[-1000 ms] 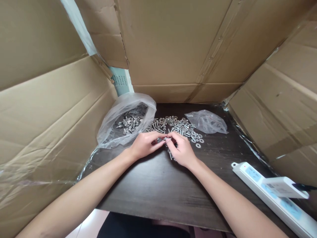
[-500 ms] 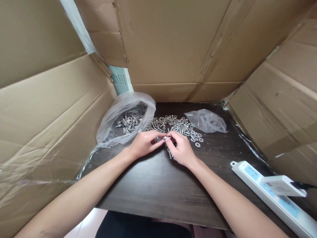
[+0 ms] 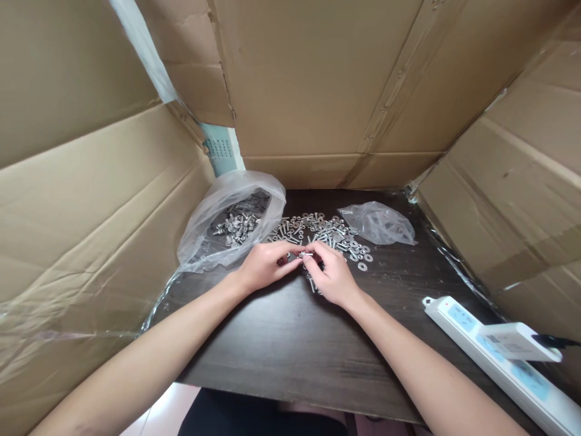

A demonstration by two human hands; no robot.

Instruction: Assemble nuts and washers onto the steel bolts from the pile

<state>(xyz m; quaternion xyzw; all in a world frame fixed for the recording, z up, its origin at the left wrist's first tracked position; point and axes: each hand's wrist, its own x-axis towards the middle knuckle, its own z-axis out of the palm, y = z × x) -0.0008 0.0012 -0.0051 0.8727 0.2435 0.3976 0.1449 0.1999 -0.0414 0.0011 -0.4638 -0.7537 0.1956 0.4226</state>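
Observation:
Between the fingertips of both hands is a small silver bolt [image 3: 307, 254], lying roughly sideways. My left hand [image 3: 269, 261] pinches its left end with thumb and forefinger; whether a nut or washer sits there is too small to tell. On the other end, my right hand [image 3: 330, 270] is closed in a pinch too. Just beyond the hands spreads a pile of loose bolts, nuts and washers [image 3: 333, 233]. A few more bolts [image 3: 312, 284] lie under my right hand, partly hidden by it.
An open clear plastic bag [image 3: 195, 242] holding metal fasteners [image 3: 242, 227] stands at the left. A crumpled plastic bag [image 3: 379, 223] lies at the back right. A white power strip [image 3: 490, 357] with a plugged-in adapter is at the right. Cardboard walls [image 3: 327, 79] surround the dark table [image 3: 272, 345].
Both hands keep nearly the same place and pinch. The bolt shows slightly more between the fingertips. The whole view has shifted a little.

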